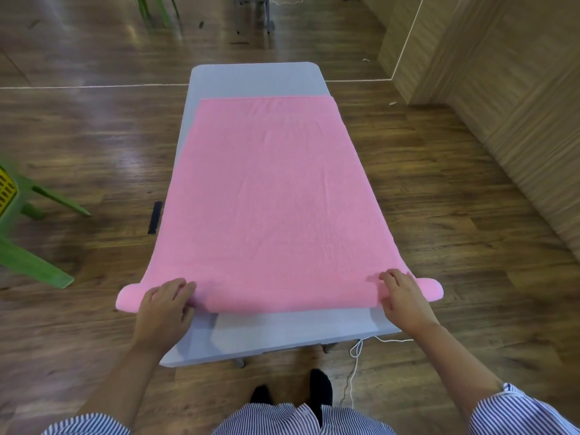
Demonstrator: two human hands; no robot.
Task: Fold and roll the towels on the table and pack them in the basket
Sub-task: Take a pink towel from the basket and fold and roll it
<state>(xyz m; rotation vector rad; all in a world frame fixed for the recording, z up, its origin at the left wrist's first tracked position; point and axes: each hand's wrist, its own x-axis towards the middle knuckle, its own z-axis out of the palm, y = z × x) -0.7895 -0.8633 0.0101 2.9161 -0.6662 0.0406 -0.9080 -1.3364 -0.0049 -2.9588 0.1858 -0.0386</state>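
A pink towel [270, 196] lies flat along the grey table [251, 78], covering most of its top. Its near end is curled into a short roll that sticks out past both long sides of the table. My left hand [168, 304] grips the roll near its left end, fingers over the top. My right hand [400, 291] grips the roll near its right end the same way. No basket for the towels can be made out for certain.
A green plastic chair [28, 246] stands on the wooden floor to the left, with a yellow slotted object [6, 189] on it at the frame edge. A wood-panelled wall [502, 89] runs along the right. A white cord [356, 356] trails under the table's near end.
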